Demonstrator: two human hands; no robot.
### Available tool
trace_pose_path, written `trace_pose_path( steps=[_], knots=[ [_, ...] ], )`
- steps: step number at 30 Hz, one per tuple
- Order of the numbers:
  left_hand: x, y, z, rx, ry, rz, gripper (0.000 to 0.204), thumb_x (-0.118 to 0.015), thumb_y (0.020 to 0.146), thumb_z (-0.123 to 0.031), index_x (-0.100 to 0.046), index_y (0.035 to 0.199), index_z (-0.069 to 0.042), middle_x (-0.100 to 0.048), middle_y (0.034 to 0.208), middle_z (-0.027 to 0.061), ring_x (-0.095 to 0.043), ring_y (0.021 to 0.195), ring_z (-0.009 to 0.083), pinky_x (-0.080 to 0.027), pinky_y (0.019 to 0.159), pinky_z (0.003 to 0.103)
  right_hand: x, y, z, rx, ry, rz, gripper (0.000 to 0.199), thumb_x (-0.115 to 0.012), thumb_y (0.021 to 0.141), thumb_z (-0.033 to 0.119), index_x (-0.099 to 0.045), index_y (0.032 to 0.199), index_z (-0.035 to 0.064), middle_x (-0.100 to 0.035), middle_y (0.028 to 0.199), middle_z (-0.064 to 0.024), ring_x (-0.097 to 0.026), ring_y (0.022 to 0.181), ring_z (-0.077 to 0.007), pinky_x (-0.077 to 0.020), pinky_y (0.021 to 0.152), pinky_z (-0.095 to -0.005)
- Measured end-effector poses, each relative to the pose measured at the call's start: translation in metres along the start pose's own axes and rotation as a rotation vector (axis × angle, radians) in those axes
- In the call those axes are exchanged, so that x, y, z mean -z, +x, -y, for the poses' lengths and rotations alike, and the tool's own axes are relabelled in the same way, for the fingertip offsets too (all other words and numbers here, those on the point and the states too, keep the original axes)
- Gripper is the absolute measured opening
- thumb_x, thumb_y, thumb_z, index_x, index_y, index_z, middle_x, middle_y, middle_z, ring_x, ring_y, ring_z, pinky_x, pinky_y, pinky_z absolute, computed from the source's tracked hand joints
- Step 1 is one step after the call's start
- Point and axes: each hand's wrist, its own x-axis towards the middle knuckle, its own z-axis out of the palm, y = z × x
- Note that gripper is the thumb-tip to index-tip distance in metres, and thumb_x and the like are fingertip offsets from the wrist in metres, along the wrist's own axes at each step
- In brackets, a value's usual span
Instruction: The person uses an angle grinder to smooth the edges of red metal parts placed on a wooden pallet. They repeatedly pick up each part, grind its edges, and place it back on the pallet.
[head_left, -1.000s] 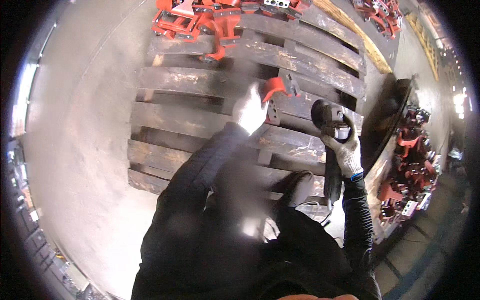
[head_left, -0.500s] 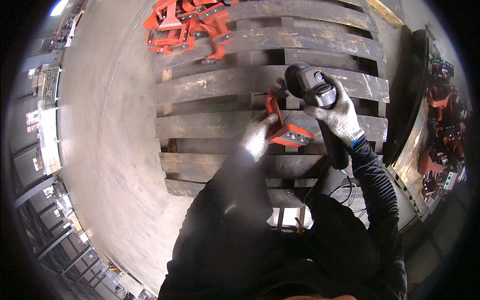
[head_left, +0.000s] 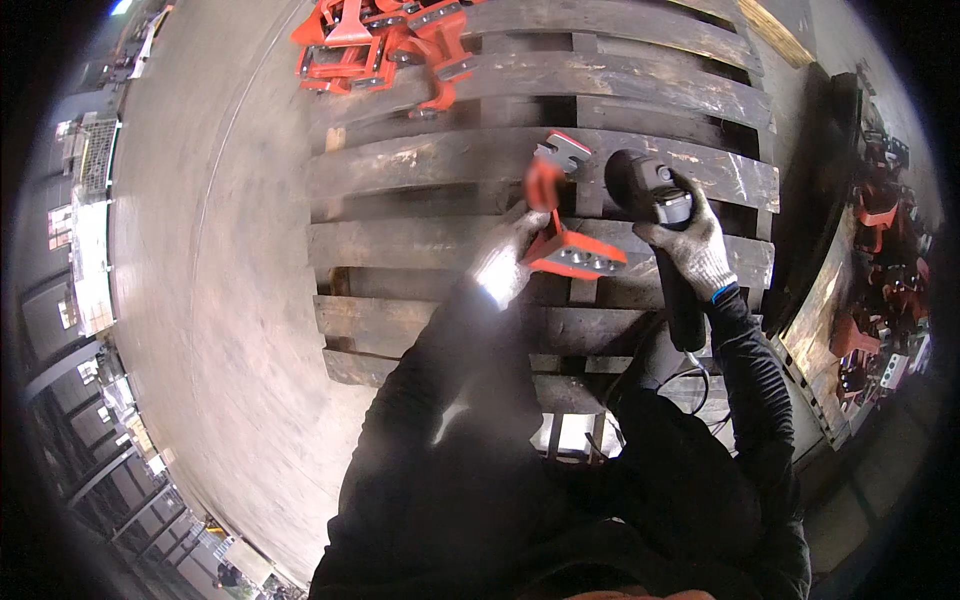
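Observation:
My left hand [head_left: 506, 258], in a pale work glove, is closed around the middle of a red metal bracket [head_left: 568, 250]. The bracket's near end has a flat plate with several round holes; its far end shows a bare grey notched face, and the red part just below that is blurred. In my gloved right hand [head_left: 694, 243] is a black angle grinder [head_left: 679, 300], gripped near its head with the body pointing back toward me. The grinder's dark round disc side stands to the right of the bracket, apart from it. A cord leaves the grinder's rear end.
Beneath my hands lies a worn wooden pallet [head_left: 400, 245]. A heap of red brackets [head_left: 375, 50] sits on its far left corner. To the right, more red parts [head_left: 855, 335] lie in and around a wooden-sided container [head_left: 815, 280]. Concrete floor [head_left: 250, 250] stretches along the left.
The grinder has moved right and slightly nearer, away from the bracket. My left hand has turned the bracket, so its notched grey end now faces up more.

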Motion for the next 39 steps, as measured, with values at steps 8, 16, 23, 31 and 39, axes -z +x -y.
trace_pose_path(
  steps=[8,16,23,31,39],
  knots=[
    [0.003,0.001,0.022,0.325,-0.581,0.206,0.031,-0.058,0.1,-0.007,-0.057,0.131,-0.002,-0.065,0.129,0.0128,-0.064,0.118,0.0246,-0.054,0.099,0.036,-0.016,-0.001,0.001,0.359,-0.293,-0.093,0.086,-0.089,0.075,0.026,-0.047,0.148,0.0096,-0.073,0.116,-0.0215,-0.074,0.105,-0.0301,-0.059,0.089,-0.0381],
    [-0.017,-0.003,0.053,0.116,-0.041,0.11,0.034,-0.052,0.105,-0.027,-0.063,0.124,-0.001,-0.07,0.115,0.0146,-0.07,0.1,0.0246,-0.058,0.086,0.042,-0.029,-0.005,0.013,0.443,-0.44,0.084,0.097,-0.087,0.071,0.036,-0.041,0.153,0.0146,-0.074,0.107,-0.0199,-0.073,0.096,-0.0392,-0.0594,0.081,-0.0415],
    [-0.03,-0.012,0.014,0.449,-0.597,-0.025,0.033,-0.051,0.106,-0.027,-0.064,0.122,-0.001,-0.071,0.114,0.0132,-0.07,0.099,0.0245,-0.058,0.087,0.041,-0.028,-0.005,-0.013,0.402,-0.449,0.037,0.085,-0.082,0.075,0.024,-0.046,0.152,0.0167,-0.073,0.11,-0.0196,-0.073,0.096,-0.0364,-0.0587,0.081,-0.0422],
    [-0.033,-0.013,0.009,0.414,-0.504,-0.023,0.038,-0.048,0.107,-0.029,-0.061,0.128,0.0,-0.07,0.118,0.0143,-0.07,0.104,0.0254,-0.057,0.094,0.043,-0.03,-0.01,-0.007,0.39,-0.439,0.06,0.082,-0.081,0.077,0.024,-0.047,0.151,0.0173,-0.072,0.11,-0.022,-0.072,0.097,-0.0391,-0.0583,0.082,-0.0428],
    [-0.023,-0.01,0.016,0.357,-0.49,0.048,0.042,-0.047,0.107,-0.03,-0.058,0.133,0.001,-0.066,0.128,0.0163,-0.067,0.113,0.0262,-0.055,0.097,0.045,-0.03,-0.012,-0.019,0.409,-0.472,-0.005,0.085,-0.085,0.073,0.023,-0.048,0.15,0.0127,-0.071,0.117,-0.0219,-0.072,0.103,-0.0378,-0.0588,0.085,-0.0416]
  ],
)
